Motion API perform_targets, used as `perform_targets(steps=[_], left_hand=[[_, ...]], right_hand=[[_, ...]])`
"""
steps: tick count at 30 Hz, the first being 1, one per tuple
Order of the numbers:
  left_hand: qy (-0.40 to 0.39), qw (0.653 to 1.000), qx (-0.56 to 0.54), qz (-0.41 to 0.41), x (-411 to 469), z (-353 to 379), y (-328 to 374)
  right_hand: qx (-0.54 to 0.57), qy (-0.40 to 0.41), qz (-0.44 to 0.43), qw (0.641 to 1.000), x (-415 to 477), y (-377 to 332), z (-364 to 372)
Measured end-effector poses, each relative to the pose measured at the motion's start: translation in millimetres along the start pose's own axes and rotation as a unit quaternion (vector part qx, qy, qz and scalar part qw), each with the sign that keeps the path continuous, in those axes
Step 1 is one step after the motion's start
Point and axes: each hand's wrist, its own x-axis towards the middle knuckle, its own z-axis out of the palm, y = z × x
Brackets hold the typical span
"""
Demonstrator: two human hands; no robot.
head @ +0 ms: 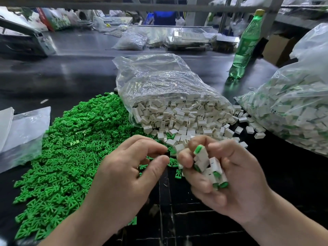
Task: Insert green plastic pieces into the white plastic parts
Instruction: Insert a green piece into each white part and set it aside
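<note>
Near the front, the right hand (234, 185) clutches several filled white parts (207, 166); the left hand (129, 176) curls thumb to forefinger beside it, pinching what I cannot tell. Green pieces (71, 150) heap left, and loose white parts (179, 119) spill from a clear bag (159, 80) beyond.

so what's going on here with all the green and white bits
A person is assembling small plastic parts. The right hand grips several filled white parts. The left hand is curled above the green pile; whether it pinches a piece is unclear. Loose white parts spill from a clear bag behind.
</note>
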Motion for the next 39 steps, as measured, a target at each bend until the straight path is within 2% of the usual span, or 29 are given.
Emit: perform_targets(steps=[2, 7, 10, 13, 17, 22, 25, 29, 33, 39], left_hand=[[-0.039, 0.998, 0.049, -0.028, -1, 2, -5], [-0.111, 0.986, 0.128, -0.012, -5, 10, -7], [-0.109, 0.988, 0.111, -0.023, -6, 9, -8], [-0.09, 0.995, 0.046, -0.025, -4, 8, -5], [-0.124, 0.99, 0.067, 0.0, -5, 13, 0], [-0.246, 0.945, 0.201, 0.084, -2, 23, -3], [-0.228, 0.947, 0.201, 0.104, 0, 23, -5], [-0.205, 0.95, 0.204, 0.115, 0, 23, -9], [-0.199, 0.952, 0.199, 0.122, 1, 26, -8], [-0.226, 0.944, 0.197, 0.139, 1, 29, -10]], right_hand=[[0.002, 0.008, -0.013, 1.0, 0, -6, -1], [-0.057, 0.103, -0.008, 0.993, -2, -9, -10], [-0.093, 0.14, 0.005, 0.986, -2, -8, -11], [-0.143, 0.168, 0.03, 0.975, -1, -3, -9], [-0.137, 0.158, 0.043, 0.977, 0, 0, -8], [-0.039, 0.102, 0.023, 0.994, -1, -6, -10], [-0.044, 0.115, -0.007, 0.992, 1, -6, -9], [-0.056, 0.179, -0.029, 0.982, 2, -7, -8], [-0.03, 0.225, -0.018, 0.974, 3, -7, -8], [-0.089, 0.262, 0.008, 0.961, 5, -6, -10]])
